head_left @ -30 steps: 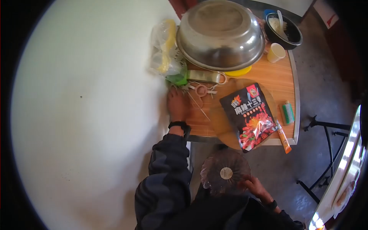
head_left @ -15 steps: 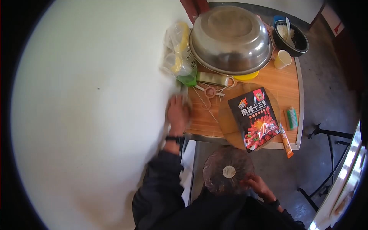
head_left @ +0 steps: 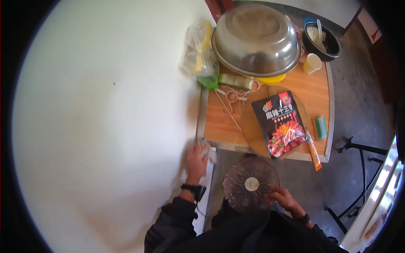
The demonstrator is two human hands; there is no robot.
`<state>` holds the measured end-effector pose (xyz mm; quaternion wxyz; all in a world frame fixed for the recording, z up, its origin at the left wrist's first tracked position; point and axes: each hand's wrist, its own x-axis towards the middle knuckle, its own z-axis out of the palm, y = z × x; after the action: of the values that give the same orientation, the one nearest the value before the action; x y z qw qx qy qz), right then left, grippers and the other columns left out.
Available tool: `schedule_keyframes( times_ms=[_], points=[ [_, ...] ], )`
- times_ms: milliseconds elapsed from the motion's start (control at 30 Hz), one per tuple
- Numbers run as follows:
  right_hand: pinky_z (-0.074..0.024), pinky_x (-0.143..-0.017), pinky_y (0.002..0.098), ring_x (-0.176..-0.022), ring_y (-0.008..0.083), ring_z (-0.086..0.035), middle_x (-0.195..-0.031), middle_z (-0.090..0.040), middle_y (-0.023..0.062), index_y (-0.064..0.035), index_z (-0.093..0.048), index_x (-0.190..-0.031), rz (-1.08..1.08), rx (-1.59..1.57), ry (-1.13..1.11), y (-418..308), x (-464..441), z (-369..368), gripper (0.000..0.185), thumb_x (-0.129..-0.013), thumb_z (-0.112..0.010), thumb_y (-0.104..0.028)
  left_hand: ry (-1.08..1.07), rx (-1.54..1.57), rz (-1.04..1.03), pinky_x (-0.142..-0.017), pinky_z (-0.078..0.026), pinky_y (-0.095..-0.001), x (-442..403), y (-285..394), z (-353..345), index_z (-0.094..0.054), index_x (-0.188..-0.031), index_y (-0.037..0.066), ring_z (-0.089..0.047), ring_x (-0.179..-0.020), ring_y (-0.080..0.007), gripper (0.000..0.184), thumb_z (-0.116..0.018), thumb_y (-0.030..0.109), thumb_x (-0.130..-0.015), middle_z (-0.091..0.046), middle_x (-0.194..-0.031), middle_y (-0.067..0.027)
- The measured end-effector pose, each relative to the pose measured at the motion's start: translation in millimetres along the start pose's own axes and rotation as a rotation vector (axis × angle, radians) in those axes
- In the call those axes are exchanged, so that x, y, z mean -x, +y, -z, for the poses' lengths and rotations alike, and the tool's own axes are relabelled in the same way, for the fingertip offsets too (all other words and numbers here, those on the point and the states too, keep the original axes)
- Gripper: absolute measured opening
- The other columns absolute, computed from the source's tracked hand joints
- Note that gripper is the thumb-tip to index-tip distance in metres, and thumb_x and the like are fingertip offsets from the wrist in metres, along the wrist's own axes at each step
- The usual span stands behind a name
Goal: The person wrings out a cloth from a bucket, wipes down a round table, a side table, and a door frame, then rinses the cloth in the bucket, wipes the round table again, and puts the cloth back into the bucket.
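Note:
My left hand (head_left: 196, 162) is closed on a pale, crumpled cloth (head_left: 208, 151) beside the wall, at the near left corner of the table (head_left: 219, 126). In my right hand (head_left: 287, 199) is the right rim of a clear, purplish ribbed glass dish (head_left: 236, 181). A round pale label (head_left: 252, 184) sits at the middle of this dish, which is held below the table's front edge. Nearest to the dish on the table is a black seasoning packet (head_left: 280, 126), lying on a round brown board (head_left: 251, 126).
An upturned steel basin (head_left: 255, 38) covers the back of the table. Around it are a plastic bag (head_left: 202, 55), a paper cup (head_left: 312, 63) and a black bowl (head_left: 331, 48) with a white spoon. An orange sachet (head_left: 314, 154) overhangs the front edge.
My left hand has come nearer along the wall, from the table's left side to its near corner, and the cloth now shows more clearly. My right hand keeps hold of the dish.

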<state>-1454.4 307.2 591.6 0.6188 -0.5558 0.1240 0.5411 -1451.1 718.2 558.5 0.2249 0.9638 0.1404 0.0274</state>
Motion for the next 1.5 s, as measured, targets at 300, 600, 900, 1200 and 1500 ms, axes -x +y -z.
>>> schedule_keyframes(
  times_ms=[300, 600, 900, 1200, 1500],
  points=[
    [-0.0525, -0.078, 0.0299, -0.089, 0.0185, -0.067, -0.099, -0.07, 0.0121, 0.0055, -0.054, -0.118, -0.05, 0.154, -0.004, -9, 19, 4, 0.031, -0.093, -0.053, -0.013, 0.184, -0.184, -0.174, -0.102, -0.042, -0.0482, -127, 8, -61, -0.06, -0.123, 0.011, -0.047, -0.123, -0.0396, 0.044, -0.068, 0.019, -0.081, -0.052, -0.133, -0.0186],
    [-0.0502, -0.089, 0.0322, -0.099, 0.0228, -0.067, -0.108, -0.069, 0.0152, 0.006, -0.05, -0.123, -0.089, -0.095, 0.119, 20, 50, 37, 0.037, -0.094, -0.054, -0.017, 0.24, -0.039, -0.035, -0.099, -0.044, -0.0488, -36, 37, -77, -0.064, -0.114, 0.008, -0.049, -0.118, -0.0397, 0.045, -0.071, 0.006, -0.07, -0.056, -0.125, -0.0192],
    [-0.0491, -0.09, 0.0331, -0.101, 0.0235, -0.066, -0.108, -0.07, 0.0159, 0.0046, -0.051, -0.123, -0.027, -0.192, 0.242, 58, 119, 69, 0.039, -0.092, -0.052, -0.018, 0.035, 0.177, -0.365, -0.099, -0.045, -0.0457, 35, 139, -124, -0.07, -0.101, 0.009, -0.054, -0.115, -0.0348, 0.034, -0.069, 0.003, -0.067, -0.061, -0.114, -0.0108],
    [-0.0491, -0.085, 0.0309, -0.1, 0.0234, -0.067, -0.109, -0.07, 0.0159, 0.0037, -0.051, -0.125, 0.033, -0.202, 0.232, 80, 132, 77, 0.041, -0.091, -0.051, -0.02, 0.067, 0.004, -0.328, -0.089, -0.049, -0.0459, 9, 133, -131, -0.067, -0.101, 0.009, -0.056, -0.106, -0.034, 0.031, -0.067, 0.006, -0.07, -0.061, -0.109, -0.011],
    [-0.052, -0.091, 0.037, -0.102, 0.0283, -0.067, -0.11, -0.068, 0.0204, 0.0056, -0.046, -0.13, 0.12, -0.184, 0.169, 59, 127, 78, 0.04, -0.099, -0.044, -0.019, -0.452, 0.598, 0.33, -0.077, -0.055, -0.0315, 127, 55, -99, -0.068, -0.116, 0.004, -0.068, -0.085, -0.021, 0.037, -0.068, 0.012, -0.08, -0.072, -0.103, -0.0118]
  ],
)
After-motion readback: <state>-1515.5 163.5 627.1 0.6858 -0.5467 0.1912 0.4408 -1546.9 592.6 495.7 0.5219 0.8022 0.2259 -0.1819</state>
